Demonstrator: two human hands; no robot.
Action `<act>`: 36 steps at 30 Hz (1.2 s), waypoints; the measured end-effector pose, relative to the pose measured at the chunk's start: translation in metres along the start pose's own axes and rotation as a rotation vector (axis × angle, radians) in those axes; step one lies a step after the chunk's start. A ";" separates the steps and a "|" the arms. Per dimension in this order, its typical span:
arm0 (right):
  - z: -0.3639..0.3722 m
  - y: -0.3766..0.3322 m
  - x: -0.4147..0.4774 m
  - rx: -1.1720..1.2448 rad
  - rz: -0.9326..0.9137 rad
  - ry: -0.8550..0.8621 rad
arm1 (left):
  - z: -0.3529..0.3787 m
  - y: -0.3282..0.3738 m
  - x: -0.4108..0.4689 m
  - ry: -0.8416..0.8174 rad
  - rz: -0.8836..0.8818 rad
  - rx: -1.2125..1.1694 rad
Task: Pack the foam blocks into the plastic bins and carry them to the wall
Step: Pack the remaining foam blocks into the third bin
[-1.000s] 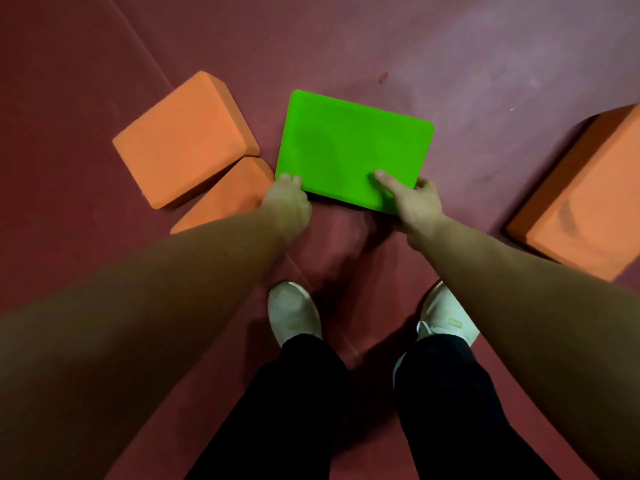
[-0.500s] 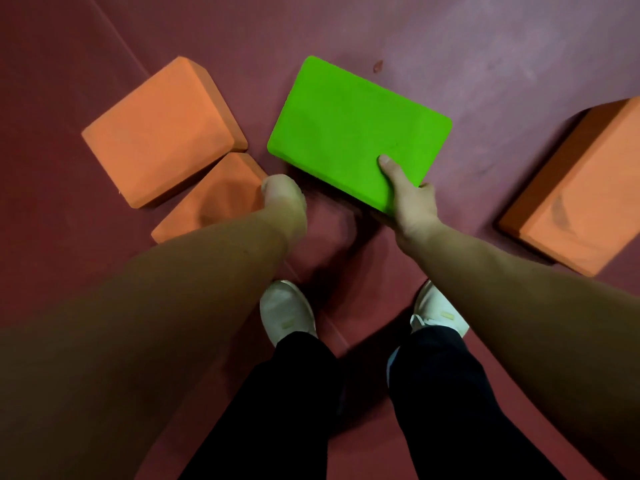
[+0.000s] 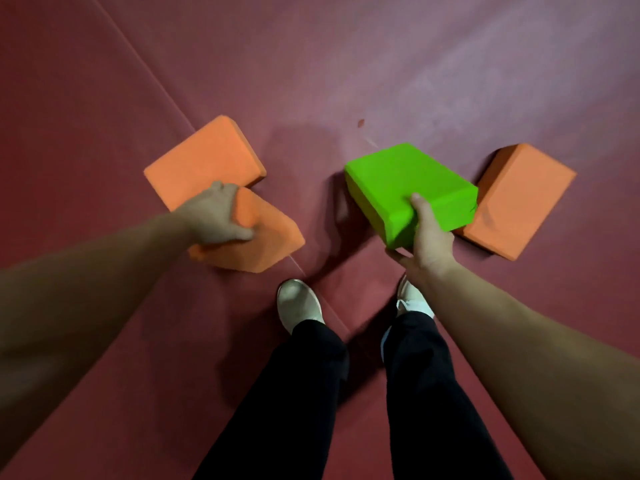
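Note:
My right hand [image 3: 427, 237] grips the near corner of a bright green foam block [image 3: 412, 187], thumb on top and fingers under it, and the block is raised off the floor. My left hand [image 3: 216, 216] grips the far corner of an orange foam block [image 3: 263, 242] lying just in front of my feet. A second orange block [image 3: 201, 161] lies behind it, touching it. A third orange block [image 3: 516, 199] lies on the floor right of the green one. No plastic bin is in view.
The floor is a dark red mat [image 3: 381, 64] with a seam running diagonally from upper left toward my feet. My white shoes [image 3: 298, 303] and black trousers fill the lower middle.
My left hand let go of the green block and took hold of the near orange block. My right hand lifted the green block and carried it to the right.

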State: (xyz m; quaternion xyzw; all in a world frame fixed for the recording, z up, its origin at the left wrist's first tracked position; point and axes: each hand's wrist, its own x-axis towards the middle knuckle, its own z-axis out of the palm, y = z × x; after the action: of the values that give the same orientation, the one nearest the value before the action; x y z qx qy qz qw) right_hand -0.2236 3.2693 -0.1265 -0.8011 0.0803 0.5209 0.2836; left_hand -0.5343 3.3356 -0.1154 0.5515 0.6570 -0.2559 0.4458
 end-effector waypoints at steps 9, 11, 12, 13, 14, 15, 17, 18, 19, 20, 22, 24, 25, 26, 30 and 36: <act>-0.088 -0.031 -0.114 -0.533 -0.402 0.076 | -0.004 0.043 -0.126 0.238 -0.094 -0.386; -0.100 -0.029 -0.136 -0.630 -0.428 0.057 | 0.105 -0.006 0.015 0.224 0.053 -0.223; -0.108 -0.025 -0.147 -0.647 -0.425 0.057 | 0.141 -0.010 0.048 0.165 0.095 -0.211; -0.113 -0.020 -0.155 -0.635 -0.411 0.058 | 0.160 -0.008 0.060 0.230 0.090 -0.303; -0.120 -0.014 -0.169 -0.627 -0.411 0.059 | 0.163 -0.018 0.051 0.250 0.124 -0.394; -0.124 -0.008 -0.174 -0.622 -0.405 0.060 | 0.146 -0.015 0.002 0.238 0.035 -0.401; -0.132 0.006 -0.196 -0.594 -0.387 0.085 | 0.063 0.044 -0.155 0.140 -0.048 -0.559; -0.140 0.017 -0.213 -0.559 -0.376 0.093 | 0.044 0.057 -0.216 0.108 -0.093 -0.585; -0.145 0.027 -0.224 -0.538 -0.370 0.102 | 0.041 0.059 -0.235 0.108 -0.027 -0.594; -0.154 0.039 -0.241 -0.517 -0.381 0.117 | 0.056 0.063 -0.232 0.114 -0.004 -0.586; -0.173 0.061 -0.268 -0.495 -0.412 0.145 | 0.064 0.072 -0.265 0.134 0.113 -0.423; -0.207 0.084 -0.302 -0.463 -0.447 0.131 | 0.083 0.080 -0.296 0.144 0.181 -0.344; -0.221 0.092 -0.316 -0.466 -0.462 0.125 | 0.086 0.084 -0.316 0.156 0.200 -0.319; -0.244 0.105 -0.333 -0.448 -0.475 0.126 | 0.093 0.089 -0.337 0.163 0.240 -0.288; -0.390 0.179 -0.412 -0.338 -0.502 0.188 | 0.156 0.137 -0.465 0.154 0.351 -0.205; -0.607 0.292 -0.491 -0.142 -0.442 0.382 | 0.304 0.231 -0.638 -0.096 0.518 -0.090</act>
State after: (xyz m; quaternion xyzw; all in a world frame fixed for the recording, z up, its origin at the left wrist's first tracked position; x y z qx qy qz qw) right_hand -0.0868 2.6197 0.3778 -0.9005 -0.0809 0.2907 0.3132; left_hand -0.2256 2.8272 0.3303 0.6681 0.4827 -0.1297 0.5512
